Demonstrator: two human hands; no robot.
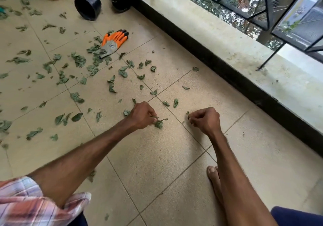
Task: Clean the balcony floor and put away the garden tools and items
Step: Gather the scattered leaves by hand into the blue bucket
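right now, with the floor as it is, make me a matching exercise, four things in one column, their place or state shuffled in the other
1 glove
2 black pot showing its open mouth
3 left hand
4 right hand

a pinches a small leaf scrap, nearer the ledge
b tipped on its side
c flat on the floor among leaves, orange fingers
d pinches a curled leaf

Pairs: 1-c, 2-b, 3-d, 4-a

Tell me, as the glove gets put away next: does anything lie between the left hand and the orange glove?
Only loose leaves on the tiles lie between the left hand and the orange glove; some overlap its cuff. Nothing upright blocks the way.
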